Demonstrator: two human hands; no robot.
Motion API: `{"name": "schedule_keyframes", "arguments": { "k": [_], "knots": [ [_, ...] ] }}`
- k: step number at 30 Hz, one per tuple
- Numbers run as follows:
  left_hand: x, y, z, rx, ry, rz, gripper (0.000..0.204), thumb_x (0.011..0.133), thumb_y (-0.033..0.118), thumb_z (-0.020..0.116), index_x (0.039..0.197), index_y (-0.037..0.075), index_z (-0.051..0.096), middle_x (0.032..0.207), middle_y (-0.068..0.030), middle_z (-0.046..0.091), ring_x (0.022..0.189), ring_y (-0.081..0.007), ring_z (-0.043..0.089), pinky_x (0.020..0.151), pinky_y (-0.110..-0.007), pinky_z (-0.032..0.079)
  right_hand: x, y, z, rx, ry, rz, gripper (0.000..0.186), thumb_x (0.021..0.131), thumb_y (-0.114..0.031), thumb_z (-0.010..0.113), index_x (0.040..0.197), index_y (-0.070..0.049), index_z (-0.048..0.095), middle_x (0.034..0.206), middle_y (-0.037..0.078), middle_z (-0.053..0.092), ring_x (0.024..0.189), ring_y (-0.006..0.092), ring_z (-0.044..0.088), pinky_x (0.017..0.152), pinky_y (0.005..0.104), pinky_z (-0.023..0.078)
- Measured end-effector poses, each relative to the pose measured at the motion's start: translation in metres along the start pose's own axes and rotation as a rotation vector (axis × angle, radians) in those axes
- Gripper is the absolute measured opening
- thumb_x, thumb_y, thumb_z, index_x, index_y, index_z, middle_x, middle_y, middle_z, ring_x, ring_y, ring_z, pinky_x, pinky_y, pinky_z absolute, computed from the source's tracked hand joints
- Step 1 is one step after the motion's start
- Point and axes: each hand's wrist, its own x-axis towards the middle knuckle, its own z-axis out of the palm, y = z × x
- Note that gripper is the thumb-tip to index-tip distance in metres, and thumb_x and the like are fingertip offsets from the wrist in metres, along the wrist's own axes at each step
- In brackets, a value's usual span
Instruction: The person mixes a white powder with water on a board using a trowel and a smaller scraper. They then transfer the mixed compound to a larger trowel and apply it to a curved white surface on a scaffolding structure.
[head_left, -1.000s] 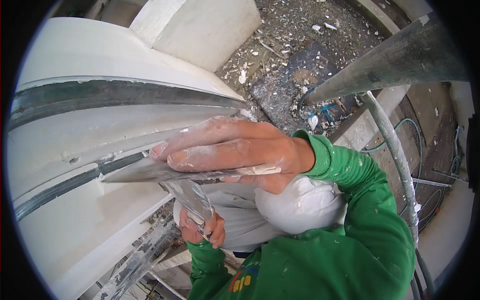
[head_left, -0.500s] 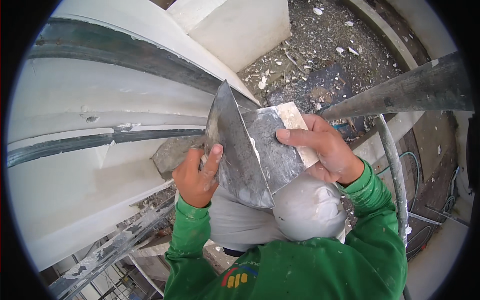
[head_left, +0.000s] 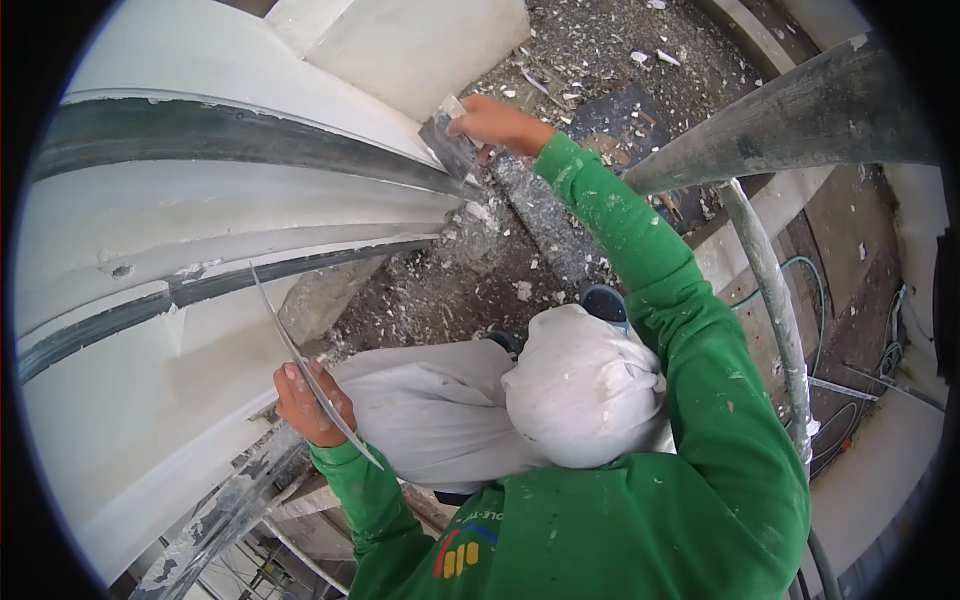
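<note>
My right arm stretches forward, and my right hand (head_left: 500, 125) is closed around the pale back edge of a flat scraper (head_left: 452, 150). Its grey, smeared blade lies at the far end of the dark metal rails, against or very near the white wall; contact is hard to make out. Low on the left, my left hand (head_left: 312, 405) grips a thin metal plate (head_left: 292, 345), now almost edge-on with its point upward. Part of that hand is behind the plate.
Dark metal rails (head_left: 240, 135) run along the white wall (head_left: 200, 195) on my left. A thick pipe (head_left: 780, 115) and a thinner upright pipe (head_left: 775, 290) stand on the right. White chips litter the rough ground (head_left: 430, 300). A green hose (head_left: 822, 320) trails farther right.
My right hand has moved forward and left with the scraper, away from the plate. My left hand has lowered to the left, turning the metal plate edge-on.
</note>
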Motion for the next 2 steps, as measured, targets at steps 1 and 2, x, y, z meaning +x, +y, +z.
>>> {"name": "schedule_keyframes", "arguments": {
  "k": [1, 2],
  "knots": [
    [-0.0043, -0.0026, -0.0003, -0.024, 0.009, -0.038, 0.013, 0.093, 0.004, 0.06, 0.101, -0.004, 0.055, 0.077, -0.0131, 0.06, 0.058, -0.025, 0.057, 0.054, -0.034, 0.043, 0.0071, -0.0016, -0.0048, -0.05, 0.0, 0.021, 0.044, 0.083, -0.02, 0.062, 0.107, 0.016, 0.058, 0.1, 0.017, 0.06, 0.086, 0.0276, 0.067, 0.057, 0.0318, 0.062],
    [-0.0096, -0.0047, -0.0014, -0.047, 0.016, -0.075, 0.015, 0.094, 0.008, 0.061, 0.101, -0.004, 0.054, 0.078, -0.0125, 0.062, 0.059, -0.0252, 0.058, 0.055, -0.034, 0.044, 0.0126, -0.0044, -0.0139, -0.084, -0.058, 0.097, 0.05, 0.081, -0.023, 0.064, 0.116, 0.012, 0.057, 0.115, 0.025, 0.056, 0.103, 0.0308, 0.063, 0.056, 0.032, 0.061]
  ]
}}
